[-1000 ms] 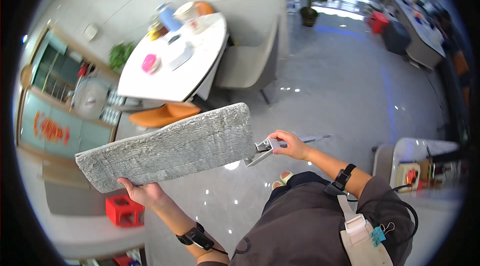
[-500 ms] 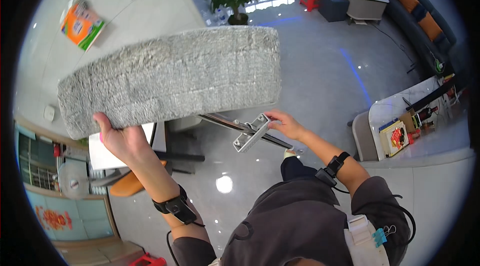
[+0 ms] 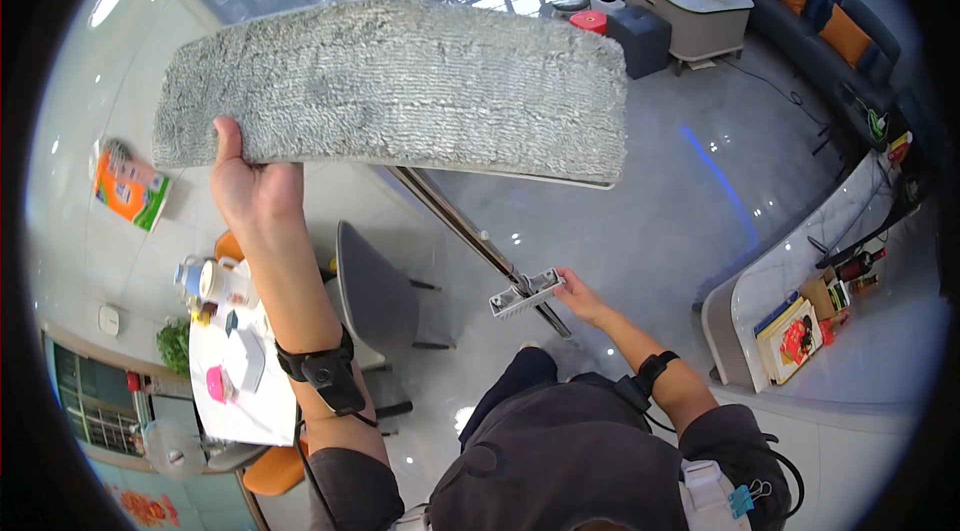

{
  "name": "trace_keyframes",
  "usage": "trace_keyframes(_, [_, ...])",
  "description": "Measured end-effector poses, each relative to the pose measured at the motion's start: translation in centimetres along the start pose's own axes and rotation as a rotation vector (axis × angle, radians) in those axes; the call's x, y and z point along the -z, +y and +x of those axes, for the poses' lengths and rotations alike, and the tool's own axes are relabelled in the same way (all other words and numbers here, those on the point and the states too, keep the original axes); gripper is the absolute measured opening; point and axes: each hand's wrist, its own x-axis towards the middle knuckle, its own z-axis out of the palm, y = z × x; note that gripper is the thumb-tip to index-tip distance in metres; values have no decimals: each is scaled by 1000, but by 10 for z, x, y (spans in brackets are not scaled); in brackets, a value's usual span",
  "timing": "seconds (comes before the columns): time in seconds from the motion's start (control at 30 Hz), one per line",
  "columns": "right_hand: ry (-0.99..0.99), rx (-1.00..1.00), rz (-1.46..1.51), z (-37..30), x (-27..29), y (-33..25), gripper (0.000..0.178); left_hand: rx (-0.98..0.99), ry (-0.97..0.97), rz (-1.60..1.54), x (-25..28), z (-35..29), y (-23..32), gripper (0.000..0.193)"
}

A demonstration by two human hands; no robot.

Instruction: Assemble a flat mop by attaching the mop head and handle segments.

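Pad, grey (image 3: pixel 400 91), raised; it extends up and to the right from the left hand (image 3: pixel 258 181), which is closed on its lower edge near one end, thumb over the pile. Right hand (image 3: pixel 582 295) pinches the bracket (image 3: pixel 510 304) at its near end. Pole (image 3: pixel 455 218) slants from behind the pad through the bracket, left of the right grip. Chair (image 3: pixel 375 291) stands below and right of the left grip.

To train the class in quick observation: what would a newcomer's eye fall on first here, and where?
First, the wide grey mop pad across the upper middle, gripped near its lower left by the left hand. Next, the metal pole slanting down below it to the light grey bracket at the right hand. Then, the orange cushions on the dark sofa, upper right.
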Motion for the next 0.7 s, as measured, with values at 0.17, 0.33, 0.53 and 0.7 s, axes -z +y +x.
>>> trace_keyframes(0.17, [62, 83, -55, 69, 39, -44, 35, 110, -65, 22, -23, 74, -39, 36])
trace_keyframes(0.33, [103, 232, -114, 148, 81, -144, 40, 180, -13, -78, -19, 164, -92, 35])
trace_keyframes(0.53, [128, 141, 455, 238, 153, -178, 55, 244, 22, -204, -9, 282, -146, 35])
trace_keyframes(0.7, [-155, 136, 263, 263, 216, -200, 65, 266, 118, -221, 18, 369, -209, 36])
